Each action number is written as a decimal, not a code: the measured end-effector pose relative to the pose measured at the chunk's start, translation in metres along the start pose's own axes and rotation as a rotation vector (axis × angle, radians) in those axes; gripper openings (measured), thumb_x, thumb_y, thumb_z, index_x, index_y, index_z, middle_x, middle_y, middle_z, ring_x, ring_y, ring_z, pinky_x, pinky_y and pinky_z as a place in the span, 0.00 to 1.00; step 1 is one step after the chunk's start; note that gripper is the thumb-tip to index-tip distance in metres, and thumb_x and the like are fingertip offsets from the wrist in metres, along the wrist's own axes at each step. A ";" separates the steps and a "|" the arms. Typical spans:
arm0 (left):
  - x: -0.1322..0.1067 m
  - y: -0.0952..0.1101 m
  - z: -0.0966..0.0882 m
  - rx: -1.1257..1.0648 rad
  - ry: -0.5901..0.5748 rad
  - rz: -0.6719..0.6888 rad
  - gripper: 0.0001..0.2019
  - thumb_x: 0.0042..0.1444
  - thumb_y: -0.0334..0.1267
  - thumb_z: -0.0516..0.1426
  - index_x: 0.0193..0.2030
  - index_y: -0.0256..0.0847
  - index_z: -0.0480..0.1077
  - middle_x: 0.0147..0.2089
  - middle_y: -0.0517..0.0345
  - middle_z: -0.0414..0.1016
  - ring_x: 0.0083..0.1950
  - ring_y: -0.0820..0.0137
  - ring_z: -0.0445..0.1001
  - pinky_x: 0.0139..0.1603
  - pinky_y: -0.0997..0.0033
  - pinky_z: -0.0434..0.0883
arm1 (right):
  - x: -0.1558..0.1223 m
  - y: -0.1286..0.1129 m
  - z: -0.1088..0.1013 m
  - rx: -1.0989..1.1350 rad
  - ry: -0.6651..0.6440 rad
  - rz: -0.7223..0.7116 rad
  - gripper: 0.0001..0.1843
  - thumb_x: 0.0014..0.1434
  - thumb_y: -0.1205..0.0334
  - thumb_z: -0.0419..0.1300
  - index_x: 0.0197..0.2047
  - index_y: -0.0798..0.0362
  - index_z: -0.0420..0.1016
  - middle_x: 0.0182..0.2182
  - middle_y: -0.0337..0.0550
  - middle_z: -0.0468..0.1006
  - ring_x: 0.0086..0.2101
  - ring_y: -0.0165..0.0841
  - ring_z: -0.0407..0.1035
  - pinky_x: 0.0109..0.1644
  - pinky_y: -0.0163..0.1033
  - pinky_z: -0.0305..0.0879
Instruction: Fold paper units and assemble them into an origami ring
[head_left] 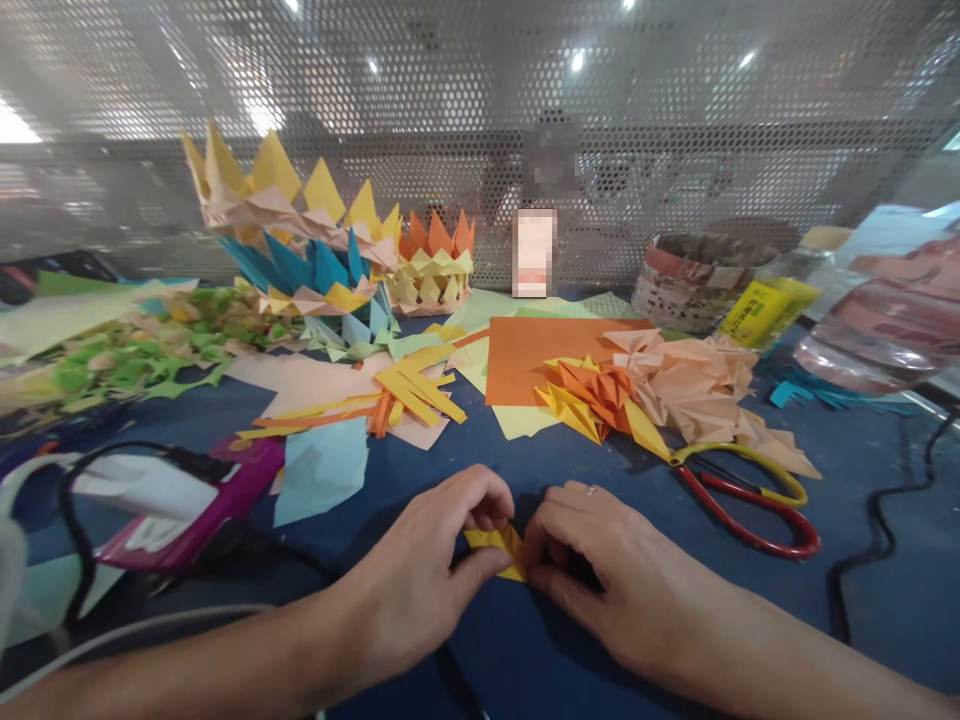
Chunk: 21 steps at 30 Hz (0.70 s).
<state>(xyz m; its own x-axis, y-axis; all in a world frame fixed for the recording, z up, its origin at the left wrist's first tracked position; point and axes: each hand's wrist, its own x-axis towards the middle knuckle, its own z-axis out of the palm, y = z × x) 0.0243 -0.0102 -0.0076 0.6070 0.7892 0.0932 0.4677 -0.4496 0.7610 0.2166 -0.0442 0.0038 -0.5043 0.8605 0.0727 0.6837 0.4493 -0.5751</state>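
Note:
A small folded piece of yellow paper (501, 543) is between my two hands, low over the blue tabletop (525, 660). My left hand (450, 545) pinches its left end, thumb in front and fingers curled behind. At the other end my right hand (589, 550), with a ring on one finger, grips it between thumb and bent fingers. Part of the paper is hidden by the fingers. Beyond my hands lie orange folded paper pieces (592, 390) and peach folded pieces (682, 380). Scissors (750, 500) with red and yellow handles rest beside my right hand.
Folded-paper crowns (300, 200) stand at the back left, near paper strips (416, 385) and green scraps (135, 345). An orange sheet (517, 360) lies mid-table. A purple power strip (247, 480) with cables is left. At right are a bottle (885, 320) and a black cable (877, 520).

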 end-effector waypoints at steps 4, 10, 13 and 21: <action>-0.004 -0.003 -0.003 0.004 -0.026 0.043 0.15 0.49 0.21 0.52 0.41 0.43 0.62 0.39 0.62 0.68 0.39 0.71 0.68 0.41 0.72 0.68 | 0.000 -0.001 -0.002 0.004 -0.013 -0.001 0.07 0.55 0.74 0.56 0.31 0.53 0.68 0.30 0.37 0.72 0.31 0.29 0.64 0.40 0.36 0.56; -0.009 -0.006 -0.006 0.104 -0.087 0.261 0.22 0.56 0.21 0.46 0.56 0.46 0.59 0.48 0.56 0.67 0.49 0.69 0.66 0.51 0.69 0.67 | 0.000 -0.001 -0.004 -0.001 -0.035 -0.014 0.07 0.55 0.75 0.56 0.31 0.53 0.68 0.30 0.37 0.72 0.32 0.29 0.64 0.40 0.36 0.56; -0.011 -0.006 -0.006 0.188 -0.112 0.298 0.18 0.57 0.22 0.45 0.48 0.43 0.65 0.44 0.54 0.67 0.45 0.68 0.67 0.45 0.70 0.68 | 0.000 0.000 -0.004 0.009 -0.045 -0.008 0.07 0.55 0.75 0.56 0.31 0.53 0.68 0.30 0.36 0.72 0.32 0.29 0.64 0.41 0.36 0.56; -0.018 -0.008 -0.005 0.294 -0.042 0.398 0.21 0.57 0.21 0.45 0.53 0.42 0.62 0.48 0.52 0.68 0.46 0.68 0.68 0.48 0.70 0.69 | 0.000 0.000 -0.003 0.015 -0.040 -0.007 0.07 0.56 0.75 0.56 0.31 0.53 0.67 0.30 0.36 0.72 0.33 0.28 0.64 0.41 0.36 0.56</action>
<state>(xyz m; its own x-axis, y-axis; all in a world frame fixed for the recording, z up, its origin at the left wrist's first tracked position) 0.0058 -0.0185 -0.0122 0.7978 0.5176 0.3091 0.3522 -0.8163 0.4579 0.2185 -0.0436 0.0065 -0.5295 0.8472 0.0444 0.6726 0.4511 -0.5866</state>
